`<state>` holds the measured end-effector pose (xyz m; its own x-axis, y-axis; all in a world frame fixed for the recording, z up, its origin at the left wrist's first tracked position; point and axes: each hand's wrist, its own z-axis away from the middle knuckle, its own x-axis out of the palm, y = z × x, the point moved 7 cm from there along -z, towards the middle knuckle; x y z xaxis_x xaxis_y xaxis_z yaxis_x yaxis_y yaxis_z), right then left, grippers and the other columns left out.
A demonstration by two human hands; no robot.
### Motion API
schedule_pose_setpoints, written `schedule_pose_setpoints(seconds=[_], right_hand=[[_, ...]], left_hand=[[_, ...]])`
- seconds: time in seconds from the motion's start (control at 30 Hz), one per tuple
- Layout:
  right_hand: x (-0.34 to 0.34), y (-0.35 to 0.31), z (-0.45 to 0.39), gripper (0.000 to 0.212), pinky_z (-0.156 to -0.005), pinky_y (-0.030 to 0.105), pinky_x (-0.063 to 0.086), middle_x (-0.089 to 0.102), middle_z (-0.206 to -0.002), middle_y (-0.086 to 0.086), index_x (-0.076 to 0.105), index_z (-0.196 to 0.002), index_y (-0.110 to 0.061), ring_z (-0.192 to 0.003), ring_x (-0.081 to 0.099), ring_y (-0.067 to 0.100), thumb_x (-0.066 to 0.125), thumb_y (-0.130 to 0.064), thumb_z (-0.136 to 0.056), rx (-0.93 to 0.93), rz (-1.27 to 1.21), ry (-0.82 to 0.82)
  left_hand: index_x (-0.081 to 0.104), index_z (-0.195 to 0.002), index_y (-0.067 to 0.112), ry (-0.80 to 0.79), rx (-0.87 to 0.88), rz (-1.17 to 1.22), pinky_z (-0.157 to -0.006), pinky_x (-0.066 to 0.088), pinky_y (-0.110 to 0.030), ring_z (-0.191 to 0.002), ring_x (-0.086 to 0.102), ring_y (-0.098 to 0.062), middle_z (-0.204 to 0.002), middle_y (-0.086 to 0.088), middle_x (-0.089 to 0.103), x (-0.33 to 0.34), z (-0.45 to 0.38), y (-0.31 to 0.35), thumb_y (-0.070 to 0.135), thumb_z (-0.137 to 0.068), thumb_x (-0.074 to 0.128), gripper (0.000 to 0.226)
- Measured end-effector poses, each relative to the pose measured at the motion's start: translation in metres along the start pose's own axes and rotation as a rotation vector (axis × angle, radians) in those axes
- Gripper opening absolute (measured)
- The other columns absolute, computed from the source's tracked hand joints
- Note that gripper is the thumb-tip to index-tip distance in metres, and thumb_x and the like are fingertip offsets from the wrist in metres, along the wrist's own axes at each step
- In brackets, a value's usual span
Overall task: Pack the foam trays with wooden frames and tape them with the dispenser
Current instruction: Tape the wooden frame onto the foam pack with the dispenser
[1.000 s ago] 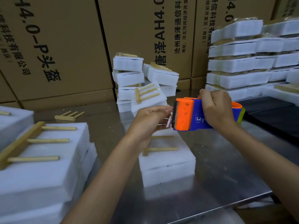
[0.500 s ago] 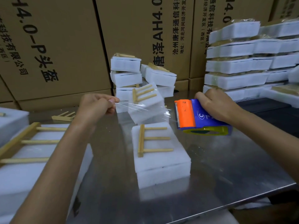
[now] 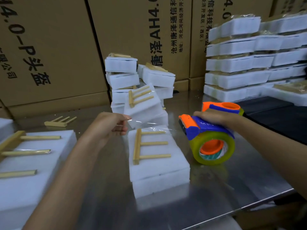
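A white foam tray stack (image 3: 159, 170) lies on the steel table at centre, with a comb-shaped wooden frame (image 3: 149, 145) set in its top. My right hand (image 3: 214, 117) grips the orange and blue tape dispenser (image 3: 209, 135), tilted so its yellowish tape roll faces me, just right of the tray. A clear strip of tape (image 3: 149, 127) runs from the dispenser's blade over the tray's far edge to my left hand (image 3: 111, 127), which pinches the tape's free end just left of the tray.
More foam trays with wooden frames (image 3: 29, 163) are stacked at the left. A leaning pile of trays (image 3: 137, 90) stands behind the centre tray. Taped packs (image 3: 249, 67) are stacked at the back right. A loose wooden frame (image 3: 59, 122) lies on the table. Cardboard boxes (image 3: 49, 47) form the back wall.
The left hand pulled the tape out leftward from the dispenser, then came back toward the tray. The right hand lowered and tilted the dispenser down beside the tray.
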<state>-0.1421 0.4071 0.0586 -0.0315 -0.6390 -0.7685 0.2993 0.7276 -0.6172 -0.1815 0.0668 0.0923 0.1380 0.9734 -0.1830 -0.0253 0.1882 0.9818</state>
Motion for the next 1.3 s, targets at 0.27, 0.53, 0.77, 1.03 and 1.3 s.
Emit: schedule_pose_setpoints(seconds=[0.27,0.53,0.77,1.03,1.3], right_hand=[[-0.017,-0.04,0.031,0.061,-0.063,0.043,0.053,0.063,-0.054,0.0,0.066,-0.057,-0.017,-0.058,0.061,0.014,0.048,-0.064,-0.092,-0.522,0.123,0.661],[0.024,-0.027,0.074,0.057,-0.058,0.03,0.037,0.058,-0.069,-0.008,0.052,-0.08,-0.027,-0.069,0.055,0.01,0.021,-0.074,-0.092,-0.32,0.238,0.683],[0.009,0.007,0.085,0.031,-0.051,0.024,0.028,0.052,-0.063,-0.012,0.05,-0.082,-0.025,-0.059,0.049,0.001,0.035,-0.05,-0.092,-0.373,-0.018,0.975],[0.004,0.031,0.074,0.04,-0.071,0.01,0.037,0.067,-0.1,-0.007,0.07,-0.098,-0.03,-0.087,0.051,0.001,0.032,-0.041,-0.087,-0.399,-0.187,0.701],[0.004,0.037,0.082,0.061,-0.066,0.03,0.024,0.071,-0.088,0.015,0.077,-0.099,-0.019,-0.073,0.047,0.02,0.021,-0.043,-0.1,-0.212,-0.193,0.989]], left_hand=[[0.073,-0.076,0.005,0.074,0.018,0.037,-0.045,0.052,-0.021,-0.045,0.059,-0.012,-0.061,-0.005,0.057,-0.014,-0.005,-0.012,0.009,-0.081,0.073,0.007],[0.076,-0.08,0.005,0.058,0.065,0.038,-0.046,0.051,-0.021,-0.046,0.059,-0.012,-0.063,-0.005,0.058,-0.02,0.0,-0.002,0.009,-0.082,0.073,0.006],[0.076,-0.085,0.006,-0.002,0.138,0.052,-0.05,0.052,-0.018,-0.052,0.062,-0.011,-0.063,-0.006,0.062,-0.01,0.01,0.015,0.006,-0.09,0.064,0.012],[0.076,-0.086,0.005,0.003,0.2,0.061,-0.052,0.054,-0.02,-0.052,0.063,-0.011,-0.073,-0.008,0.059,0.004,0.017,0.036,0.004,-0.091,0.06,0.016],[0.075,-0.085,0.009,0.11,0.253,0.05,-0.053,0.055,-0.021,-0.053,0.062,-0.013,-0.08,-0.016,0.062,0.007,0.024,0.032,0.005,-0.091,0.06,0.017]])
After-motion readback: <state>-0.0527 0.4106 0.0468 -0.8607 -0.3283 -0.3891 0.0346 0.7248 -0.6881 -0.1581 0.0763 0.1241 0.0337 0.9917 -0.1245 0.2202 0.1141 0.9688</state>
